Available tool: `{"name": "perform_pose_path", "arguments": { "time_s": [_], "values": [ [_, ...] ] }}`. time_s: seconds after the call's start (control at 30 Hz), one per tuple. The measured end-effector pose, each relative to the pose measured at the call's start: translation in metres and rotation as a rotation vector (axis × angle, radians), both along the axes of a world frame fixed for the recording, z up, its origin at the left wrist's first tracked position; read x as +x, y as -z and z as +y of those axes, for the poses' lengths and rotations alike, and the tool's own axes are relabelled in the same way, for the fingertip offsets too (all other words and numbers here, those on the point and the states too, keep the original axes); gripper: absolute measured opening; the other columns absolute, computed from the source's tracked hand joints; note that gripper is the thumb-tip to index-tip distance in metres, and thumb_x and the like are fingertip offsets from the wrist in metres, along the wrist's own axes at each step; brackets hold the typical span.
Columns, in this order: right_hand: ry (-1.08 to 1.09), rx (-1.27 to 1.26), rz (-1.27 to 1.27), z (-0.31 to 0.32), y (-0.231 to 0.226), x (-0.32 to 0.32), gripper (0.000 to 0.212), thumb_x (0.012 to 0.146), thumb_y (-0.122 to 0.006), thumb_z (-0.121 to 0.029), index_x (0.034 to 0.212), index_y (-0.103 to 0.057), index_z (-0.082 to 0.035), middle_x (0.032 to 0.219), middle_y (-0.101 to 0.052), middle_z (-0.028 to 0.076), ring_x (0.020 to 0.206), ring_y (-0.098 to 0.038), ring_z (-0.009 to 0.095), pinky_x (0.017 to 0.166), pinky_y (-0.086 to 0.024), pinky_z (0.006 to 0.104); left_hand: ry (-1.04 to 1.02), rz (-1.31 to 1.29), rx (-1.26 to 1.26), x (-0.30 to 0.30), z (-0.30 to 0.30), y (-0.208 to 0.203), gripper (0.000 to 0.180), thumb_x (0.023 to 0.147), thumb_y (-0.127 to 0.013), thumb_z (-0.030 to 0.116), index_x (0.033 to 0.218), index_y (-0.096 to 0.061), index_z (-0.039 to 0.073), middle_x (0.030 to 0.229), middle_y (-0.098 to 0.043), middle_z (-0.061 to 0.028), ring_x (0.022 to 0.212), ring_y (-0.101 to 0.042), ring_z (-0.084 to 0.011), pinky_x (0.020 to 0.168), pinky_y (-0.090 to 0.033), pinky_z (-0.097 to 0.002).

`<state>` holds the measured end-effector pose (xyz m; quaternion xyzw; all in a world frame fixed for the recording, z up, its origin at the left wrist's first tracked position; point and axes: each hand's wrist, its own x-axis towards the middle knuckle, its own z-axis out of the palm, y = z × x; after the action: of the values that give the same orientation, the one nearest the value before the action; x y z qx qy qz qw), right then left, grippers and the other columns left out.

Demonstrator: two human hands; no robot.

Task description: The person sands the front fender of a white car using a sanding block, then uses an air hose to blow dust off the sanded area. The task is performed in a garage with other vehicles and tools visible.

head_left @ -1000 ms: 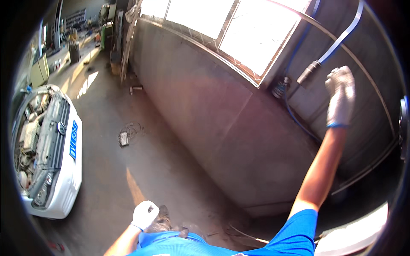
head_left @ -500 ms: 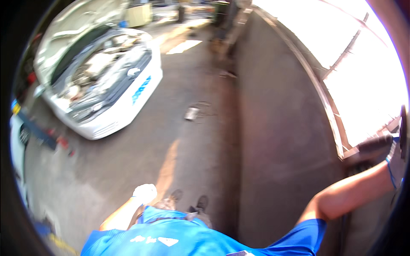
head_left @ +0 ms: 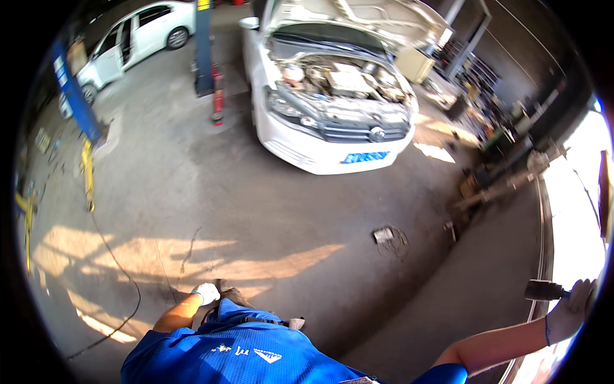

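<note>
My right hand (head_left: 577, 303), in a pale glove, is raised at the far right edge of the view. Its fingers are wrapped round a tool with a dark, thick cylindrical end (head_left: 542, 290) and a blue part beside the hand. The rest of that tool is hidden by the glove and the view's rim. My left hand (head_left: 207, 294), in a white glove, hangs low at my left side near my leg. Nothing shows in it, and its fingers are too small and blurred to read.
Ahead stands a white car (head_left: 332, 153) with its hood up and engine bare. Blue lift posts (head_left: 82, 109) and another white car (head_left: 137, 32) are at the left. A small pale box with a cord (head_left: 384, 235) lies on the floor. A grey wall (head_left: 492, 262) runs along my right.
My view has swung left, so the open-hooded car now sits nearer the middle and the wall further right. My right hand, still holding the tool, appears lower in the view.
</note>
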<state>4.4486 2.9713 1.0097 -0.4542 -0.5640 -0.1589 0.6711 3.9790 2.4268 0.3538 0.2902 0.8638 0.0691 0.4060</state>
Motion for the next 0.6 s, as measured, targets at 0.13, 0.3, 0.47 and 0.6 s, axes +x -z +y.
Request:
{"name": "perform_pose_path", "arguments": {
  "time_s": [0.13, 0.3, 0.47, 0.6],
  "values": [
    [-0.330, -0.021, -0.202, 0.033, 0.017, -0.068, 0.058, 0.082, -0.043, 0.014, 0.139, -0.049, 0.004, 0.128, -0.064, 0.015, 0.115, -0.065, 0.021, 0.101, -0.052, 0.0289, -0.209, -0.087, 0.060, -0.032, -0.042, -0.037, 0.030, 0.071, -0.058, 0.033, 0.078, -0.072, 0.008, 0.083, -0.069, -0.0200, 0.077, -0.066, -0.0373, 0.067, -0.050, -0.0466],
    [-2.066, -0.002, 0.228, -0.070, 0.086, -0.373, 0.017, 0.101, -0.044, -0.007, 0.097, -0.056, 0.004, 0.062, -0.047, 0.001, 0.053, -0.046, 0.009, 0.050, -0.040, 0.0202, -0.524, -0.099, -0.032, -0.083, -0.158, 0.007, 0.032, 0.073, -0.057, 0.032, 0.089, -0.074, 0.009, 0.093, -0.069, -0.0223, 0.088, -0.068, -0.0379, 0.080, -0.053, -0.0473],
    [-1.960, -0.240, 0.545, -0.175, 0.160, -0.520, 0.032, 0.105, -0.038, -0.014, 0.075, -0.048, -0.006, 0.054, -0.022, -0.004, 0.045, -0.019, 0.006, 0.045, -0.020, 0.0232, -0.914, 0.050, 0.018, -0.119, -0.244, -0.012, 0.033, 0.077, -0.062, 0.034, 0.093, -0.074, 0.008, 0.097, -0.072, -0.0197, 0.095, -0.067, -0.0374, 0.083, -0.054, -0.0437],
    [-1.651, -0.403, 0.724, -0.229, 0.185, -0.616, 0.038, 0.104, -0.038, -0.012, 0.066, -0.038, -0.012, 0.053, -0.023, -0.003, 0.045, -0.019, 0.007, 0.046, -0.020, 0.0239, -1.123, -0.057, -0.122, -0.131, -0.284, 0.003, 0.032, 0.076, -0.063, 0.030, 0.097, -0.074, 0.008, 0.101, -0.072, -0.0208, 0.100, -0.068, -0.0358, 0.091, -0.053, -0.0409]
  ]
}}
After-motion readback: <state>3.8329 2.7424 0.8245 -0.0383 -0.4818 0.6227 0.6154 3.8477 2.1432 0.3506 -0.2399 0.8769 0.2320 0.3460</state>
